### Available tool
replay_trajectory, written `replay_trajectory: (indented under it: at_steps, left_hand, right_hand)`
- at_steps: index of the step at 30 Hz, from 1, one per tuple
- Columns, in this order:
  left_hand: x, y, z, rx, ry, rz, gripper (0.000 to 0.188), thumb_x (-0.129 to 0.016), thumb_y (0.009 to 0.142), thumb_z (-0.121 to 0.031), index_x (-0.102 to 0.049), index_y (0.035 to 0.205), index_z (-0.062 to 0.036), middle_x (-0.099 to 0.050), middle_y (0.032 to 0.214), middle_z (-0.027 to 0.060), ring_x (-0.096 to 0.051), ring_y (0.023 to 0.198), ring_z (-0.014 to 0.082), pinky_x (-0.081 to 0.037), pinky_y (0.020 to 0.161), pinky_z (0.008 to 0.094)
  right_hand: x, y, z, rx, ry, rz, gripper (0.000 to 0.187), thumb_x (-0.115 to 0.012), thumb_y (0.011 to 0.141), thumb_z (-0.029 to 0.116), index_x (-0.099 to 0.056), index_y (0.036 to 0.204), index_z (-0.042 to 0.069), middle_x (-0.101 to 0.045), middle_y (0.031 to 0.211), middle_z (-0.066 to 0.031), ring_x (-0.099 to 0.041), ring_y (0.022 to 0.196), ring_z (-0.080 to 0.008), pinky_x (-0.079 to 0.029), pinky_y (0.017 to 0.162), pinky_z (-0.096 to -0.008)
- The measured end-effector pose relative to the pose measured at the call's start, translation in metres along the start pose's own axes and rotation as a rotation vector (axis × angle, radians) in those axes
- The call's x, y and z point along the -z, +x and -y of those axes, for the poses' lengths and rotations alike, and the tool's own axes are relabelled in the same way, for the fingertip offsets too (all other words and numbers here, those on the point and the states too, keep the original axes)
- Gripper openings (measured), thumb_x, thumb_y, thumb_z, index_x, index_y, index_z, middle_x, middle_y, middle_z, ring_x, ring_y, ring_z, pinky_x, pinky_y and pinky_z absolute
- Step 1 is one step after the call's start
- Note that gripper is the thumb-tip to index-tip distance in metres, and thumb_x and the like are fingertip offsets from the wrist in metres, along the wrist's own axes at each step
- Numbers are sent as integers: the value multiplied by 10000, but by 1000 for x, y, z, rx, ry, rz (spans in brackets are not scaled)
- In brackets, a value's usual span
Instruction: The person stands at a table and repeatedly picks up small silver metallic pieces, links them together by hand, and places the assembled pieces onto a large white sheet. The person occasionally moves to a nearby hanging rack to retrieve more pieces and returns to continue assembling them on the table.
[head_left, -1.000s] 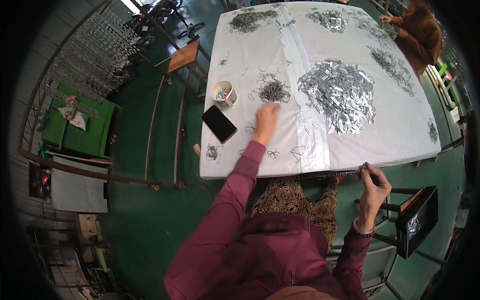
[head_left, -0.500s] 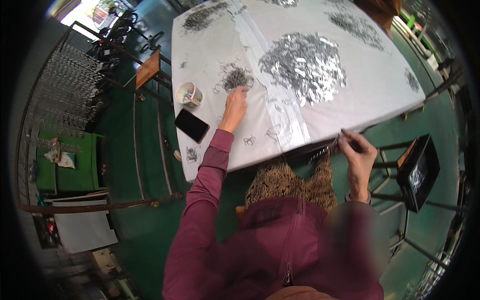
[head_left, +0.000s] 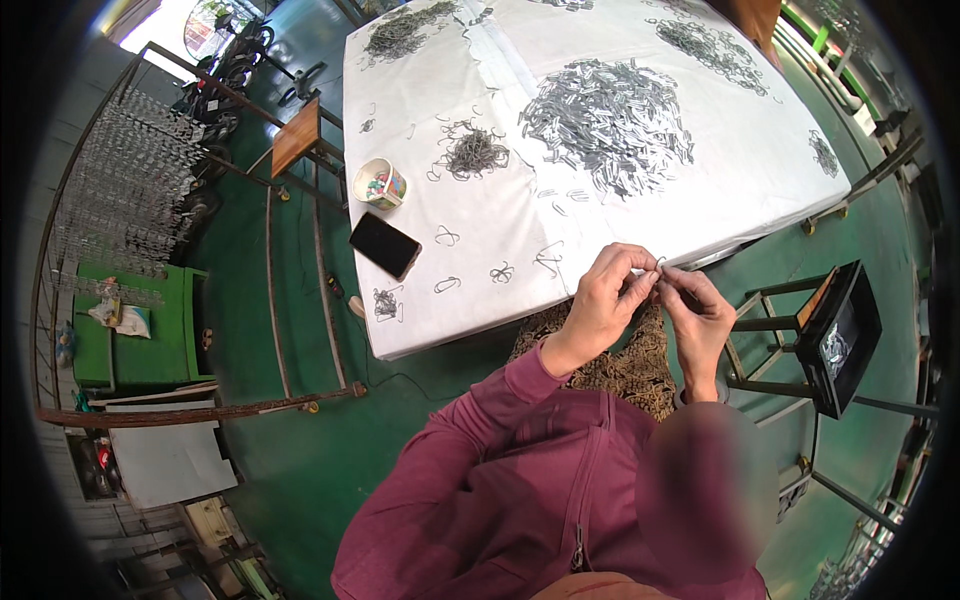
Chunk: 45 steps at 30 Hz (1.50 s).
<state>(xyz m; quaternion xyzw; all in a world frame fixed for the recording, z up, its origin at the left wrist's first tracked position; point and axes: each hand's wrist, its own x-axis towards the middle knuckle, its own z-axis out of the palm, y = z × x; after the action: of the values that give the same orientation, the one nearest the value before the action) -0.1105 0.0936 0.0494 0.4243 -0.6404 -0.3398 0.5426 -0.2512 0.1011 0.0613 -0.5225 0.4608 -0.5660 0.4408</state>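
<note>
My left hand (head_left: 602, 302) and my right hand (head_left: 700, 318) meet fingertip to fingertip at the front edge of the white-covered table (head_left: 430, 330). Between the left fingertips is a small bent wire hook (head_left: 661, 261), its curved end poking up. The right thumb and forefinger are pinched close against it; whatever they grip is mostly hidden. A small heap of dark wire hooks (head_left: 475, 153) lies left of the middle. To its right spreads a big pile of flat, shiny metal pieces (head_left: 605, 125). Several loose hooks (head_left: 501, 273) are scattered along the near left side.
A paper cup (head_left: 380, 186) with small coloured bits and a black phone (head_left: 385, 247) stand near the table's left edge. More hooks (head_left: 410, 32) lie farther back. At right, a black tray (head_left: 845, 345) rests on a stool. A metal frame rack (head_left: 200, 408) stands at left.
My left hand has left the heap of wire hooks and come right and nearer, to my right hand, with a hook in its fingers. The right hand has stayed nearly in place.
</note>
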Motion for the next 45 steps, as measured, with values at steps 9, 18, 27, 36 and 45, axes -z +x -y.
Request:
replay_trajectory:
  at_steps: [9,18,27,36,45]
  left_hand:
    - [5,-5,-7,117,-114,-64,116,-529,942,-66,-560,1001,29,-660,922,89,-617,880,135,-492,796,267]
    - [5,-10,-15,142,-88,-12,121,-552,932,-71,-554,1015,16,-659,919,68,-602,818,101,-487,698,229]
    - [3,-4,11,69,-45,-16,131,-582,914,-78,-565,1003,17,-666,897,82,-628,840,123,-502,717,247]
    - [-3,7,9,29,67,5,129,-625,876,-81,-594,971,2,-646,881,96,-638,800,179,-493,700,289]
    - [93,37,92,258,412,-333,184,-636,831,-80,-664,1000,-15,-668,979,122,-652,839,240,-511,728,323]
  right_hand:
    - [-10,70,-36,324,-340,144,264,-600,776,-88,-664,1019,-10,-646,858,-103,-610,772,-198,-483,670,-273]
    - [-36,165,-128,912,-1192,884,284,-524,731,0,-621,998,-7,-596,818,-117,-555,877,-276,-478,792,-313]
    - [5,84,-26,-123,-32,264,213,-627,812,-28,-640,1011,-104,-676,822,-107,-646,716,-140,-509,672,-232]
    - [13,44,24,-20,-55,131,211,-640,801,-68,-666,1010,-48,-686,874,-81,-626,759,-93,-491,679,-196]
    - [17,39,6,-82,65,15,164,-635,781,-112,-664,940,-81,-654,803,-89,-612,685,-120,-499,652,-218]
